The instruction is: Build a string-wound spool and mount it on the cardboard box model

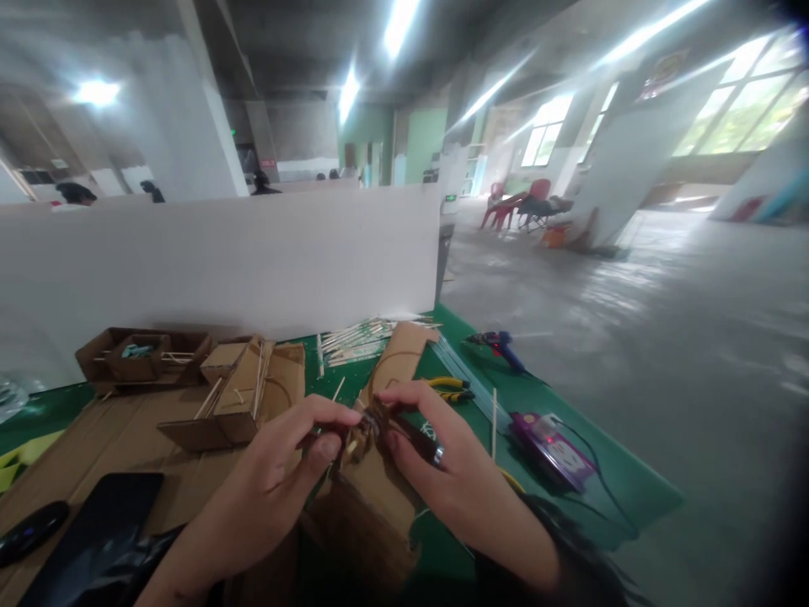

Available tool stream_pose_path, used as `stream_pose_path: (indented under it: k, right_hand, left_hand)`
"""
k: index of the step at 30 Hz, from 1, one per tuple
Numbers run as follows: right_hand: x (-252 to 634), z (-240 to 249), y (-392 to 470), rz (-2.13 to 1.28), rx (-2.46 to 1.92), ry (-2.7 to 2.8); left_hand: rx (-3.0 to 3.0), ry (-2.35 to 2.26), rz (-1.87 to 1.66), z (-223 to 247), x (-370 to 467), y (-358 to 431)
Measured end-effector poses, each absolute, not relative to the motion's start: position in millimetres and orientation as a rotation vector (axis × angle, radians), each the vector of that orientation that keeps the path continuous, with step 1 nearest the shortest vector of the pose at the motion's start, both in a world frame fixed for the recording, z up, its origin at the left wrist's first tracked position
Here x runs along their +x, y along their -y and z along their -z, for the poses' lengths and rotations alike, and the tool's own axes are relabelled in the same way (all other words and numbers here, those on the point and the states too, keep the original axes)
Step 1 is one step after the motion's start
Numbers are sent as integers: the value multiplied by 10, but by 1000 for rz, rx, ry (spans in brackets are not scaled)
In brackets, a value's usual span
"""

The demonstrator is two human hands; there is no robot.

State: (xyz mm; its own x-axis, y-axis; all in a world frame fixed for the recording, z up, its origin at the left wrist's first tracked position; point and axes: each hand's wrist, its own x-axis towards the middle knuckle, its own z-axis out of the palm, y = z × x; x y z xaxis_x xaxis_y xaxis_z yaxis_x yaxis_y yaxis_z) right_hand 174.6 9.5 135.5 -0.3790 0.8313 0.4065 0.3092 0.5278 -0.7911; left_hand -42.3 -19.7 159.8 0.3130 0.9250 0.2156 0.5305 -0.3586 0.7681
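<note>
Both of my hands meet over the middle of the green table. My left hand pinches, thumb against forefinger, at the left side of a crumpled brown piece of cardboard. From the other side my right hand grips the same piece near its upper end, thumb and forefinger closed. A dark brown strip lies inside the right hand, and a silver band glints beside it; what the strip is stays unclear. Beneath the fingers a larger cardboard piece with a torn edge hangs or lies, partly blurred.
Yellow-handled pliers, a blue glue gun and a purple device with a cord are on the right. Thin wooden sticks lie by the white partition. Cardboard structures and a black phone are left.
</note>
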Motion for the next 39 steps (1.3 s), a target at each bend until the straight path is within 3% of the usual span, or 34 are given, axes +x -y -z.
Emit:
stream_pose_path:
  k: [8, 14, 18, 23, 31, 39]
  right_hand:
    - [1598, -1265, -2, -779, -827, 1927]
    - [1579, -1250, 10, -896, -835, 1864]
    - [1596, -1214, 1, -905, -840, 1802]
    - [1622, -1213, 99, -568, -796, 1829]
    - [1451, -1293, 443, -138, -741, 1978]
    - [1418, -1335, 269, -444, -903, 1895]
  left_hand:
    - [2098, -1350, -1272, -1047, -586, 390]
    - [2343, -1461, -1272, -723, -583, 601]
    - [2441, -1268, -1521, -712, -445, 614]
    - [2610, -1384, -1372, -760, -380, 616]
    - [2597, -1448, -1415, -801, -353, 686]
    - [2502, -1437, -1556, -777, -351, 683]
